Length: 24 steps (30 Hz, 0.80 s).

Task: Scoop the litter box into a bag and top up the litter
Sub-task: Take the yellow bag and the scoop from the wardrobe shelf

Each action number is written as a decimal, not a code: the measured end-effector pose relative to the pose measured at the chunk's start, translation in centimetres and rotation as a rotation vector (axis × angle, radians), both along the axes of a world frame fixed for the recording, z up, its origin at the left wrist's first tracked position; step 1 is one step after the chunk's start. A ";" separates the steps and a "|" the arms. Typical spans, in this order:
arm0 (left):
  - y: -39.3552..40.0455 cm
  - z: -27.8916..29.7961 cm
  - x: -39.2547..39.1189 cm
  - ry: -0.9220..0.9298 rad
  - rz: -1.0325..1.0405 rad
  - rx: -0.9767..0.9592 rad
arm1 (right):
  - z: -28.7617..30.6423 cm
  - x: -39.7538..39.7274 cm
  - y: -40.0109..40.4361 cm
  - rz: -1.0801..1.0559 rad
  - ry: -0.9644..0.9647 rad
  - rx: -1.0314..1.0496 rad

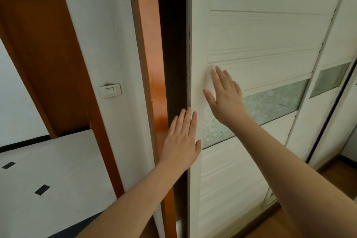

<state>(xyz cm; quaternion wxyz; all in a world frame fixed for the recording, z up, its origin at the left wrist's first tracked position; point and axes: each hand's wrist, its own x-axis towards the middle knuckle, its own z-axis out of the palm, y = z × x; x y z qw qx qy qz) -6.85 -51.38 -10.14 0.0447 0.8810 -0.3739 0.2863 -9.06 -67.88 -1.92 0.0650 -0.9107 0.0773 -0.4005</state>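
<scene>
A white sliding wardrobe door (257, 40) with a frosted glass strip fills the right of the view. My right hand (225, 95) lies flat on its panel with straight fingers. My left hand (182, 140) is flat too, its fingertips at the door's left edge. Left of that edge runs a narrow dark gap (172, 48) into the wardrobe. No litter box, scoop, bag or litter is in view.
An orange-brown wooden post (149, 48) borders the gap on the left. Beyond it are a white wall with a light switch (110, 91), a brown door frame (63, 48) and a white tiled floor (48, 172). A second sliding door (340, 48) stands at the far right.
</scene>
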 end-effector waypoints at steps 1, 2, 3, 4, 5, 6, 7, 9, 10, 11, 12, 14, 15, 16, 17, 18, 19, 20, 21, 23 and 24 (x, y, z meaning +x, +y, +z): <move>-0.1 0.3 0.3 -0.024 0.013 -0.006 | 0.8 0.2 0.8 0.007 -0.031 -0.088; -0.2 0.5 0.7 -0.039 0.020 -0.008 | 1.5 0.4 1.4 0.010 -0.047 -0.170; -0.2 0.5 1.0 -0.042 0.017 -0.008 | 2.1 0.8 1.9 0.011 -0.055 -0.243; -0.3 0.5 1.3 -0.028 0.005 -0.011 | 2.6 1.2 2.3 0.012 -0.052 -0.301; -0.4 0.4 1.5 0.001 -0.011 -0.016 | 3.0 1.6 2.6 0.012 -0.041 -0.344; -0.6 0.3 1.7 0.028 -0.029 -0.025 | 3.4 1.9 2.8 0.007 -0.024 -0.377; -0.8 0.2 1.8 0.045 -0.045 -0.039 | 3.5 2.3 2.8 -0.009 -0.005 -0.404; -1.1 -0.1 2.1 0.069 -0.068 -0.059 | 3.6 2.9 2.6 -0.073 0.024 -0.458; -1.1 -0.3 2.3 0.073 -0.077 -0.067 | 3.6 3.0 2.4 -0.112 0.033 -0.493; -1.0 -0.5 2.6 0.063 -0.089 -0.071 | 3.6 3.1 2.3 -0.150 0.039 -0.529; -1.0 -0.6 2.8 0.045 -0.096 -0.071 | 3.6 3.0 2.0 -0.174 0.044 -0.559; -1.0 -1.1 3.2 0.030 -0.110 -0.071 | 3.7 3.0 1.8 -0.200 0.042 -0.601; -1.1 -1.3 3.4 0.034 -0.121 -0.083 | 3.7 3.0 1.7 -0.210 0.040 -0.611; -1.3 -1.5 3.6 0.041 -0.132 -0.102 | 3.7 3.0 1.6 -0.216 0.038 -0.617; -1.6 -1.5 3.8 0.046 -0.143 -0.117 | 3.8 2.9 1.5 -0.223 0.038 -0.624; -1.8 -1.5 3.9 0.054 -0.156 -0.119 | 3.9 2.8 1.4 -0.230 0.040 -0.627; -2.0 -1.5 4.0 0.059 -0.171 -0.114 | 4.0 2.7 1.3 -0.240 0.044 -0.628; -2.1 -1.5 4.1 0.066 -0.187 -0.108 | 4.0 2.7 1.2 -0.252 0.047 -0.627; -2.1 -1.4 4.2 0.076 -0.199 -0.105 | 4.0 2.7 1.1 -0.263 0.048 -0.625; -2.2 -1.1 4.4 0.096 -0.215 -0.089 | 3.8 2.8 0.8 -0.274 0.052 -0.615; -2.3 -0.8 4.4 0.094 -0.225 -0.076 | 3.8 2.8 0.6 -0.277 0.057 -0.611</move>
